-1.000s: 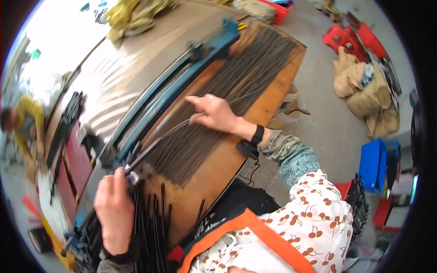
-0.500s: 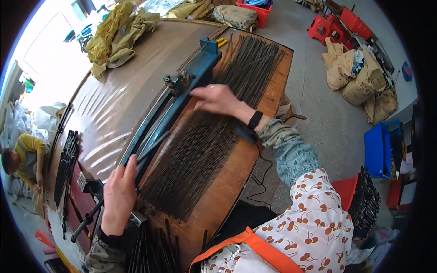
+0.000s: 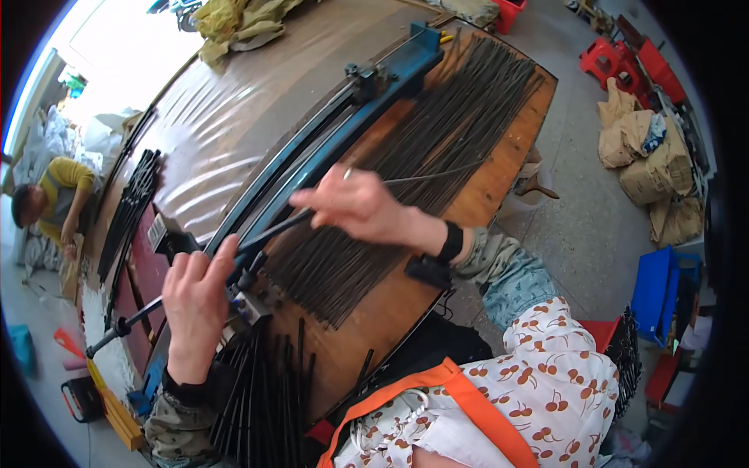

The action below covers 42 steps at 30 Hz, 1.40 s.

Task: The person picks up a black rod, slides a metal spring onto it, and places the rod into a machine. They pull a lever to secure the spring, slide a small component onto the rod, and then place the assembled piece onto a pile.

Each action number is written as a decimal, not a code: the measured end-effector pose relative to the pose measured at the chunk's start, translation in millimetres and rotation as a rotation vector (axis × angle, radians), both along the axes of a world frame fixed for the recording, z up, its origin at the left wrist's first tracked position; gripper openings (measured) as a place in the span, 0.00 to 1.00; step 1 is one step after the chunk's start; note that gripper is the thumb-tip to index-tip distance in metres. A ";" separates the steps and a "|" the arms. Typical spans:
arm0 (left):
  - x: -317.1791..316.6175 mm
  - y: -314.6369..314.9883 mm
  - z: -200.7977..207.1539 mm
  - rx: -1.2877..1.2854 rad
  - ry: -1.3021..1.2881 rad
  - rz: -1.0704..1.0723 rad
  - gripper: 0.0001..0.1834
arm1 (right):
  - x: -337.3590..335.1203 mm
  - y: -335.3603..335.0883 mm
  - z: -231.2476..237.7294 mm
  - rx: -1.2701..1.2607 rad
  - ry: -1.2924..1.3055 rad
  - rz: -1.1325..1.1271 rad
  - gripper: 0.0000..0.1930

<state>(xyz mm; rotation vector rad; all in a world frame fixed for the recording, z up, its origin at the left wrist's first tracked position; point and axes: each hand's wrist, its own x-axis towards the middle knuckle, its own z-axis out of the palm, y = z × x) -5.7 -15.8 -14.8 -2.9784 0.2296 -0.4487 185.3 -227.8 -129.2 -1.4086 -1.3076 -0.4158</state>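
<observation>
While your left grip (image 3: 195,312) is curling its fingers near the lower end of a slim black rod (image 3: 273,232), your right grip (image 3: 355,204) is pinching that same rod between thumb and forefinger, the forefinger pointing out to the left. You are hiding the rod's near end behind your left fingers, so nobody can tell whether that grip is closing fully on it. Between your hands, the rod is slanting up to the right, just in front of a long blue metal rail (image 3: 324,165) that is carrying a dark metal block (image 3: 367,82) near its far end. Beyond your right knuckles, a thin dark length (image 3: 437,173) is running roughly in line with the rod, over a wide spread of thin dark metal rods (image 3: 437,125) that are lying side by side on the brown wooden desk (image 3: 374,300). Beside your left forearm, a cluster of thicker black tubes (image 3: 253,390) is fanning out toward you. Farther left, a bundle of slim black rods (image 3: 129,210) is lying near a co-worker in yellow sleeves (image 3: 66,199). Over on your right, brown paper sacks (image 3: 647,156) are resting on the grey floor (image 3: 573,207), near a blue plastic bin (image 3: 655,292).
</observation>
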 end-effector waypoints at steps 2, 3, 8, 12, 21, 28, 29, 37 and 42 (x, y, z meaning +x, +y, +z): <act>-17.4 22.8 1.5 0.025 -0.081 0.058 0.25 | 31.8 -15.6 -13.3 -0.040 -0.126 -0.177 0.21; -25.8 29.7 4.7 0.027 -0.095 0.113 0.25 | 34.0 -12.3 -18.7 -0.050 -0.116 -0.161 0.24; -64.2 36.3 9.0 -0.088 -0.058 0.109 0.27 | -16.9 41.6 2.9 0.052 -0.151 -0.086 0.22; -145.2 108.8 41.4 -0.010 -0.386 0.420 0.15 | 13.1 45.5 -17.8 -0.208 -0.177 -0.217 0.12; -217.3 114.3 58.1 -0.075 -0.387 0.581 0.14 | -79.2 207.5 36.7 -0.473 0.172 0.464 0.08; -294.3 122.8 27.5 -0.171 -0.327 0.755 0.14 | -86.6 249.6 24.9 -0.401 -0.264 0.413 0.10; -293.4 124.7 23.0 -0.166 -0.357 0.708 0.14 | -88.7 255.3 25.6 -0.439 -0.203 0.498 0.10; -269.2 142.9 8.3 -0.211 -0.309 0.710 0.16 | -48.1 220.9 19.3 -0.355 -0.587 0.071 0.05; -241.8 160.7 -25.5 -0.208 -0.166 0.640 0.16 | 61.7 104.0 3.1 -0.474 -0.597 -0.241 0.03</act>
